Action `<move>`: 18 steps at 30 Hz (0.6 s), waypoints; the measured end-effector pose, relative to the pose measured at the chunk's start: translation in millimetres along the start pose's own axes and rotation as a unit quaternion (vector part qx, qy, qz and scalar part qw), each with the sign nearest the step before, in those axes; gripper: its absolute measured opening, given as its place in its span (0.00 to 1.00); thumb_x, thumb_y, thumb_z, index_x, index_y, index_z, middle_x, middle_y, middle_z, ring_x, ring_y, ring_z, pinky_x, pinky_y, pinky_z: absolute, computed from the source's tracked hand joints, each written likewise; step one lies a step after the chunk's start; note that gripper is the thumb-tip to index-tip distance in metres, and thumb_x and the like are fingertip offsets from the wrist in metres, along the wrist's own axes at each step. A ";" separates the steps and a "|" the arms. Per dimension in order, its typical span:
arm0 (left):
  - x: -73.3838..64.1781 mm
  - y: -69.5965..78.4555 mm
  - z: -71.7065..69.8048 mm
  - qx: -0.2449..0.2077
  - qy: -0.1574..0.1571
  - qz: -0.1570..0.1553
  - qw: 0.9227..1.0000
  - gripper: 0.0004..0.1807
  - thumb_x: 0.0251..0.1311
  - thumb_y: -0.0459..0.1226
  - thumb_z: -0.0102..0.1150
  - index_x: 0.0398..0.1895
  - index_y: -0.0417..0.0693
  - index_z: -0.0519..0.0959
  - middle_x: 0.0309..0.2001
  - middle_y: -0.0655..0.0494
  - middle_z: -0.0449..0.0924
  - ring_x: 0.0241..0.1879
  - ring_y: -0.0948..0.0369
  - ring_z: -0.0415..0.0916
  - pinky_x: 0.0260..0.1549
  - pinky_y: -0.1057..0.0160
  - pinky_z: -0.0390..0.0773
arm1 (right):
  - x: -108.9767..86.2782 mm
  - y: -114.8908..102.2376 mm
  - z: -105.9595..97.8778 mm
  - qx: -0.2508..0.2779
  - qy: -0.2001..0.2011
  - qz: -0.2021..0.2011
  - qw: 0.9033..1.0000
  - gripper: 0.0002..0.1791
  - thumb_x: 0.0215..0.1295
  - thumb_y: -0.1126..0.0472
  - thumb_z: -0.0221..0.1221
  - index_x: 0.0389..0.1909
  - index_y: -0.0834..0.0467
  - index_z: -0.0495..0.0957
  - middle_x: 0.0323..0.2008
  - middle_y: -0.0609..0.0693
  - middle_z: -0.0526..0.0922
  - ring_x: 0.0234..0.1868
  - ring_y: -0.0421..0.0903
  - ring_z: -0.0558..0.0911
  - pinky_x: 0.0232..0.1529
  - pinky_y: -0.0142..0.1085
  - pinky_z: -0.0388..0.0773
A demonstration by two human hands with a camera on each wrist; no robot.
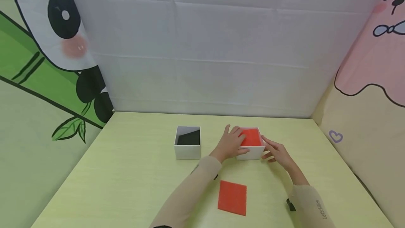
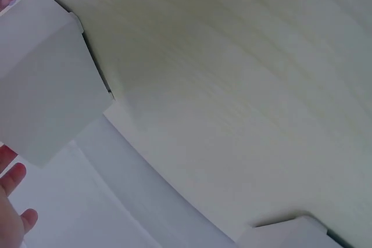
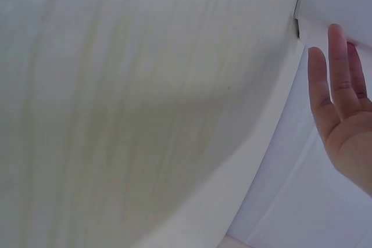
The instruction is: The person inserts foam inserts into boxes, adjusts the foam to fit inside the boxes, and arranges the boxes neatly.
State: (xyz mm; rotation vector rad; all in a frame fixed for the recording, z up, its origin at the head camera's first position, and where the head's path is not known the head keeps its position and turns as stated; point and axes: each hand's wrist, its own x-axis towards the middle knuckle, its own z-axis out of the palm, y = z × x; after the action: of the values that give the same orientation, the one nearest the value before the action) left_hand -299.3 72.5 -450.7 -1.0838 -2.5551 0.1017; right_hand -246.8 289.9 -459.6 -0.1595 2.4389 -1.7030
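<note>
My left hand [image 1: 230, 144] reaches over the left side of the right white box [image 1: 250, 153], its fingers spread at the rim and its thumb near the front edge. Inside that box a red fabric square [image 1: 252, 137] lies flat. At the box's right side is my right hand [image 1: 276, 153], forefinger at the rim corner, the other fingers extended. In the right wrist view, the fingers [image 3: 339, 79] of that hand are nearly straight beside the box wall [image 3: 337, 4]. Another red square [image 1: 232, 198] lies flat on the table between my forearms.
A second white box [image 1: 187, 152] stands to the left, with a black piece [image 1: 188, 138] inside. Both boxes are on a pale yellow table [image 1: 133, 171]. A white hanging backdrop [image 1: 202, 80] rises behind its far edge, with printed panels at both sides.
</note>
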 end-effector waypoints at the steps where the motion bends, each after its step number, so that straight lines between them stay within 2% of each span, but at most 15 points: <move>1: -0.1 0.3 0.4 0.002 -0.001 -0.003 1.000 0.28 0.53 0.64 0.45 0.45 0.56 0.76 0.50 0.60 0.71 0.55 0.60 0.59 0.56 0.48 0.54 | 0.0 0.3 -0.2 0.001 0.000 -0.001 1.000 0.26 0.70 0.57 0.43 0.66 0.58 0.54 0.37 0.64 0.73 0.35 0.64 0.78 0.32 0.50 0.75; 7: -0.5 1.7 1.9 -0.002 -0.030 -0.018 0.999 0.29 0.55 0.62 0.43 0.51 0.56 0.74 0.52 0.61 0.71 0.57 0.59 0.57 0.56 0.49 0.55 | 0.7 1.1 -0.8 0.005 0.002 -0.002 1.000 0.26 0.69 0.56 0.44 0.66 0.59 0.54 0.37 0.64 0.74 0.35 0.63 0.78 0.31 0.49 0.76; 15: 0.9 1.2 4.4 -0.005 -0.031 -0.017 0.999 0.28 0.56 0.62 0.43 0.50 0.58 0.76 0.51 0.63 0.73 0.59 0.58 0.56 0.57 0.50 0.54 | 0.9 0.2 -1.4 -0.002 0.006 -0.002 1.000 0.27 0.69 0.55 0.44 0.66 0.59 0.53 0.36 0.62 0.75 0.34 0.62 0.78 0.31 0.48 0.76; 18: 1.3 1.4 5.6 -0.008 -0.041 -0.016 0.999 0.29 0.56 0.62 0.43 0.54 0.58 0.74 0.53 0.63 0.71 0.61 0.57 0.54 0.58 0.49 0.52 | 0.7 2.0 -1.6 0.001 0.006 -0.001 1.000 0.27 0.69 0.55 0.44 0.66 0.58 0.54 0.37 0.63 0.75 0.35 0.63 0.78 0.31 0.49 0.76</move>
State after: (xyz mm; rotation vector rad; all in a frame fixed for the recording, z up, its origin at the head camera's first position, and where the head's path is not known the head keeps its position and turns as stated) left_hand -301.2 74.9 -455.8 -1.0641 -2.6499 0.1184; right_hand -247.8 291.9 -461.0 -0.1505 2.4459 -1.7127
